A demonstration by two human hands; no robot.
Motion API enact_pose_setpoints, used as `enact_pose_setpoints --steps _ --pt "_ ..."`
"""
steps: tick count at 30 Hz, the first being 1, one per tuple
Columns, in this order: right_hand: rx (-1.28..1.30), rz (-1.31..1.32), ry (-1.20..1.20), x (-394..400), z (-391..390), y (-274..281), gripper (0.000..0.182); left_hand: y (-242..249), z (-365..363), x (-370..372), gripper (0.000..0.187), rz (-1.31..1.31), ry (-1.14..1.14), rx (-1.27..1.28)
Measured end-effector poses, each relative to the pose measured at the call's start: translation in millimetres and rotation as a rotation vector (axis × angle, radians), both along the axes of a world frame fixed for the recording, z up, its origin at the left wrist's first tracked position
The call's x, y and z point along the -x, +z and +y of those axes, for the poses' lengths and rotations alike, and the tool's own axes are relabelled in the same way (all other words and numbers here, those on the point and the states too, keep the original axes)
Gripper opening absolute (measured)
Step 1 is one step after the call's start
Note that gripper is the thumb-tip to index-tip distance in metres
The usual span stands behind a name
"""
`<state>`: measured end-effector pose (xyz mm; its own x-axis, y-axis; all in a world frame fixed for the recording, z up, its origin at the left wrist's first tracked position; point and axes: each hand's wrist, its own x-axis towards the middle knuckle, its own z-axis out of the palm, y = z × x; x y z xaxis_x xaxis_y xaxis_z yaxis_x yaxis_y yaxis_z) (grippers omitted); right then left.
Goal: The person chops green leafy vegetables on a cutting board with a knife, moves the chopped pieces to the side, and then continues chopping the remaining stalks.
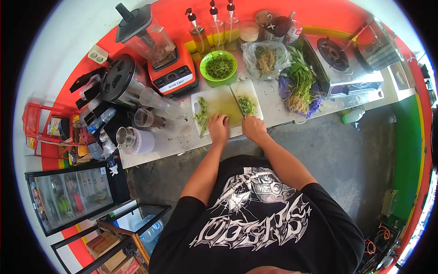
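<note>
A white cutting board (255, 95) lies on the counter in front of me. My right hand (253, 128) is closed around the handle of a knife (237, 101), whose blade points away from me across the board. Chopped greens (247, 106) are heaped just right of the blade. My left hand (219, 129) rests at the board's near edge with its fingers curled in; what they hold, if anything, is hidden. Close to its left lie loose green stems (201, 113). Behind the board stands a lime-green bowl (220, 81) full of finely chopped greens.
A red blender (172, 78) and clear plastic jugs (148, 118) stand at the left. To the right are a plastic bag (267, 61) with roots, a bunch of leafy greens (299, 84) and a gas stove (349, 68). Pump bottles (214, 28) line the back wall.
</note>
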<state>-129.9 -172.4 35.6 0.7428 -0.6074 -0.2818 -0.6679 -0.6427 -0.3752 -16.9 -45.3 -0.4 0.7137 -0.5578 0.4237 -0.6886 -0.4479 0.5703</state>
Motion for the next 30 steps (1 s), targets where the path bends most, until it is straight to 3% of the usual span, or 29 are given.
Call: enact_pose_setpoints --steps 5,11,18,20,27,30 --pt "-0.041 -0.055 0.0 2 7 18 0.034 9 -12 -7 0.01 0.089 -0.123 -0.016" --pt "-0.043 0.028 0.116 -4 16 50 0.033 3 -4 6 0.014 0.068 -0.092 -0.045" --pt "-0.052 0.11 0.165 -10 30 25 0.031 8 -5 6 0.014 0.127 -0.052 -0.072" --pt "-0.023 0.098 0.06 -10 35 6 0.032 6 -11 5 0.013 0.185 0.023 -0.085" --pt "-0.008 0.172 0.187 -24 30 31 0.027 22 -29 -18 0.011 0.589 0.159 -0.361" --pt "-0.017 0.163 0.155 -23 33 25 0.025 24 -38 -27 0.007 0.621 0.222 -0.441"
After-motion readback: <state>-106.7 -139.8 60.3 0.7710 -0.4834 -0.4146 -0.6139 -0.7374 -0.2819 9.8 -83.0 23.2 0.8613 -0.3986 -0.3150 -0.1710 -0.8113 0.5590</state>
